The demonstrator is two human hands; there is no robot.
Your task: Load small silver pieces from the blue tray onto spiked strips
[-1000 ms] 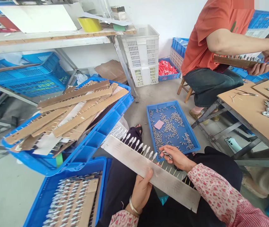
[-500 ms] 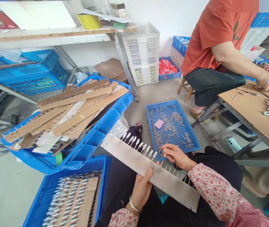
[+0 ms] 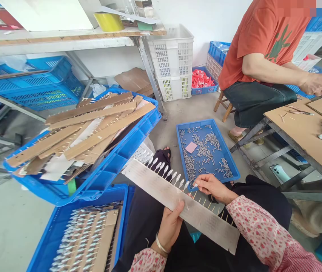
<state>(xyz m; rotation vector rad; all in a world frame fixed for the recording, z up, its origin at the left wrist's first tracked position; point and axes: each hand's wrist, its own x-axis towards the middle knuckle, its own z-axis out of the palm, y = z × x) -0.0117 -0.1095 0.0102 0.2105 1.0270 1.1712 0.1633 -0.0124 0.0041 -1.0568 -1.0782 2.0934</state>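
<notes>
A long pale strip (image 3: 161, 189) slants across my lap, with thin sticks along its upper edge. Several sticks toward its left end carry silvery spoon-shaped pieces (image 3: 165, 170); those toward the right are bare. My left hand (image 3: 170, 224) grips the strip near its middle, thumb on top. Pinched in the fingertips of my right hand (image 3: 210, 186) is a small silvery piece (image 3: 196, 185), at a stick just right of the covered ones. Beyond my hands lies a blue tray (image 3: 236, 172) holding many small silvery pieces and a pink square (image 3: 191, 147).
A blue crate (image 3: 93, 185) heaped with cardboard strips stands left, above another blue crate (image 3: 46, 236) of filled strips. At right are a table (image 3: 299, 130) with pliers and a seated person in an orange shirt (image 3: 259, 37). White crates (image 3: 174, 60) stand behind.
My right fingertips have shifted slightly, and the silvery piece between them now shows at the stick. The other person's hands have moved away from the table top. The view has shifted slightly.
</notes>
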